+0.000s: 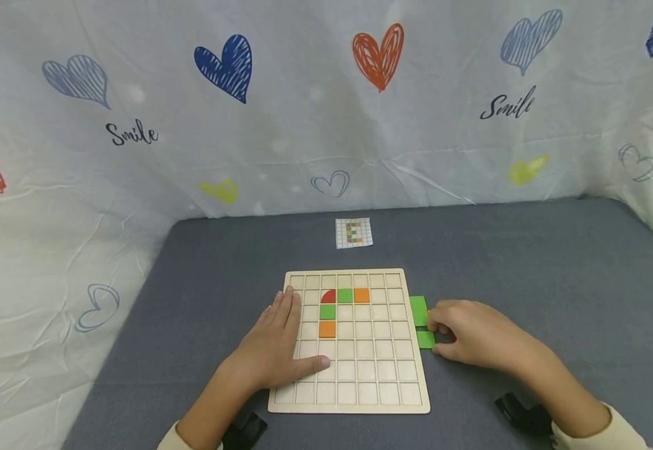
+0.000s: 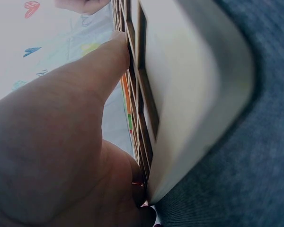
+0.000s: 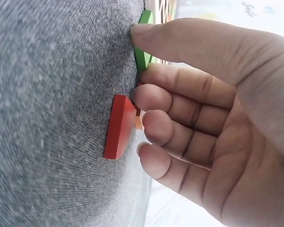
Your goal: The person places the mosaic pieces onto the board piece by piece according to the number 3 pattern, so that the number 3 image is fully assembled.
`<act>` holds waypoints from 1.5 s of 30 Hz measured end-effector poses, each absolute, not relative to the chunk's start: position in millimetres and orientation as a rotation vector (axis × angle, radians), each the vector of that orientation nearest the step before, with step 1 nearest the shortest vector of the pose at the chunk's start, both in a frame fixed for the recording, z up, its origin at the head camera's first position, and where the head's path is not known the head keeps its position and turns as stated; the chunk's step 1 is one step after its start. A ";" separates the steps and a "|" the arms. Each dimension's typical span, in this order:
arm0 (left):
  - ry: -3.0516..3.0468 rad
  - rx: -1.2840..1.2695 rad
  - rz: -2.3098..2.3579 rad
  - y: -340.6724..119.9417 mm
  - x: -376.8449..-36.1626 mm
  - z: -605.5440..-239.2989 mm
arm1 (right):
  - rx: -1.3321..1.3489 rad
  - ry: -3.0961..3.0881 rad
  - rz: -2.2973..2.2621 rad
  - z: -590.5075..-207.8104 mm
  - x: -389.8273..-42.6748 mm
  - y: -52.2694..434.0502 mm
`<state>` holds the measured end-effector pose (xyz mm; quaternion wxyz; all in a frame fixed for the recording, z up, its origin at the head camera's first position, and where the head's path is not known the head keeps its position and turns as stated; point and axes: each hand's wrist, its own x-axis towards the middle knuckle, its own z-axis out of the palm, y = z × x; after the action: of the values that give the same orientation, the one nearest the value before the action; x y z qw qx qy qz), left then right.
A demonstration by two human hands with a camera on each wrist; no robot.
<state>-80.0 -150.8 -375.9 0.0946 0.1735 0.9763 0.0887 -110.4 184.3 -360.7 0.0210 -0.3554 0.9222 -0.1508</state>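
My left hand [image 1: 273,350] lies with straight fingers across the left side of a wooden grid board [image 1: 360,407], thumb spread over the lower squares. Set in the grid are a red quarter-round tile [image 1: 329,297], a green tile [image 1: 345,295] and an orange tile [image 1: 361,295] in a row. Below the red one come another green tile [image 1: 328,311] and another orange tile [image 1: 327,329]. Just right of the board, my right hand [image 1: 475,331] pinches a green square tile [image 3: 143,56] between thumb and index finger, at the cloth.
A red tile [image 3: 119,127] lies on the grey cloth under my right fingers. More green [image 1: 418,310] lies beside the board's right edge. Behind the board is a small printed card [image 1: 353,232] with a coloured grid pattern. A white curtain [image 1: 298,125] with hearts hangs behind the table.
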 end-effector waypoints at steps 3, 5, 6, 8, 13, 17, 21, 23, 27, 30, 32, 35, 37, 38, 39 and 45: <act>2.885 0.510 0.269 -150.4 -79.9 -375.5 | -1.083 2.851 -0.465 -359.3 -110.7 186.4; 2.883 0.509 0.270 -150.2 -79.8 -375.4 | -1.059 2.848 -0.464 -358.1 -111.4 188.4; 2.884 0.510 0.268 -150.2 -79.9 -375.5 | -1.045 2.850 -0.467 -357.4 -111.9 189.5; 2.889 0.511 0.261 -150.1 -80.1 -375.7 | -1.021 2.857 -0.479 -356.1 -112.9 191.5; 2.894 0.509 0.256 -150.3 -80.2 -376.3 | -1.024 2.893 -0.504 -353.7 -114.1 192.0; 2.899 0.509 0.253 -150.6 -80.1 -376.3 | -1.027 2.903 -0.517 -352.3 -115.1 188.2; 2.893 0.510 0.256 -151.0 -80.5 -376.4 | -1.046 2.879 -0.506 -352.3 -117.0 181.8; 2.888 0.515 0.260 -151.2 -80.5 -376.6 | -1.054 2.871 -0.501 -352.3 -117.6 178.6; 2.884 0.522 0.262 -151.3 -80.9 -376.6 | -1.067 2.865 -0.510 -352.0 -118.0 172.7; 2.892 0.525 0.259 -151.5 -81.6 -376.5 | -1.087 2.864 -0.506 -351.9 -118.6 167.7; 2.897 0.531 0.260 -151.3 -81.9 -376.3 | -1.094 2.863 -0.500 -351.9 -119.0 164.5; 2.897 0.531 0.262 -151.1 -82.2 -376.1 | -1.111 2.855 -0.508 -352.0 -120.2 159.5; 2.894 0.529 0.263 -151.0 -82.1 -375.9 | -1.122 2.837 -0.517 -351.4 -121.1 155.4; 2.889 0.523 0.261 -151.0 -82.0 -375.7 | -1.132 2.831 -0.517 -351.2 -121.9 153.2; 2.884 0.518 0.260 -151.0 -81.9 -375.6 | -1.140 2.824 -0.513 -351.1 -122.6 150.7; 2.863 0.489 0.258 -150.7 -80.9 -375.3 | -1.195 2.813 -0.510 -350.4 -126.6 135.3</act>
<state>-80.9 -150.7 -375.3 0.1124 0.1668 0.9756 0.0880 -126.6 135.3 -350.4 0.0217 -0.3855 0.9077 -0.1644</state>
